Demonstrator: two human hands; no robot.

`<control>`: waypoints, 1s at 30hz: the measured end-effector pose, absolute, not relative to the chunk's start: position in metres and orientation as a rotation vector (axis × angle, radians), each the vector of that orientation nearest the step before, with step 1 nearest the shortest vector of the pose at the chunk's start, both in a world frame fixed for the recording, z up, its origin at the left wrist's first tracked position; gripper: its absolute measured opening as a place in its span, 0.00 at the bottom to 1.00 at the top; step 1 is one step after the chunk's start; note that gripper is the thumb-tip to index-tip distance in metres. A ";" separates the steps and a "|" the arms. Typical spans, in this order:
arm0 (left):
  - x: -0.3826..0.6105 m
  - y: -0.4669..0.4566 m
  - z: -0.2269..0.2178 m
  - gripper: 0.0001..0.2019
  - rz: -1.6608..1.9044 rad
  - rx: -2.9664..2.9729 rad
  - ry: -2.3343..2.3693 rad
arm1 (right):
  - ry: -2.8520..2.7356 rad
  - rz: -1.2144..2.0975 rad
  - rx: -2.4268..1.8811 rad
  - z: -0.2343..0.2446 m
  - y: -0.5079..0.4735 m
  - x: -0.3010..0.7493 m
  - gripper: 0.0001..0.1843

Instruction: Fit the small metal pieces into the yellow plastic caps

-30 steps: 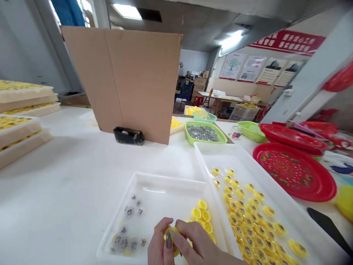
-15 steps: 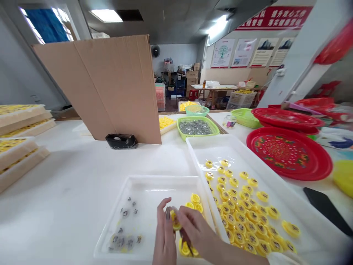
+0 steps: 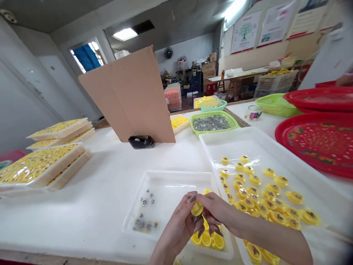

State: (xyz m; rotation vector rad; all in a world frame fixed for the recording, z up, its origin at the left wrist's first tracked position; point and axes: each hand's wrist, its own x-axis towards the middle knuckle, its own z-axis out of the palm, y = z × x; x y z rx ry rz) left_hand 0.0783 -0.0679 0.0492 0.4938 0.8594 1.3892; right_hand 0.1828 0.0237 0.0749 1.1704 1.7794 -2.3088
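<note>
- Far left: foam trays (image 3: pixel 52 180) packed with small yellow pieces, stacked on the white table (image 3: pixel 91 209).
- Centre: a shallow white tray (image 3: pixel 171 187) holds small grey bits (image 3: pixel 143 223) and, at its near end, yellow caps (image 3: pixel 209 240).
- Above that tray: the left hand (image 3: pixel 176 230) and right hand (image 3: pixel 217 211) meet, their fingers closed together on a single yellow cap (image 3: pixel 196 209) (a tight pinch, as far as I can see from here). I read this step as handling one cap; the next move calls for a steady hold.
- Far right: a larger white tray (image 3: pixel 212 147) with more caps (image 3: pixel 264 191) spread across it, beside a red plate (image 3: pixel 317 143).
</note>
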 end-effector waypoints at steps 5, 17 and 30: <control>0.077 -0.068 0.047 0.17 1.383 0.519 0.870 | 1.793 -2.391 1.037 0.070 0.028 0.185 0.26; 0.069 -0.054 0.029 0.30 1.080 1.116 1.414 | 2.325 -1.823 1.058 0.058 0.101 0.216 0.26; 0.015 -0.050 0.007 0.23 0.331 1.716 1.812 | 2.878 0.250 1.265 -0.003 0.218 0.253 0.24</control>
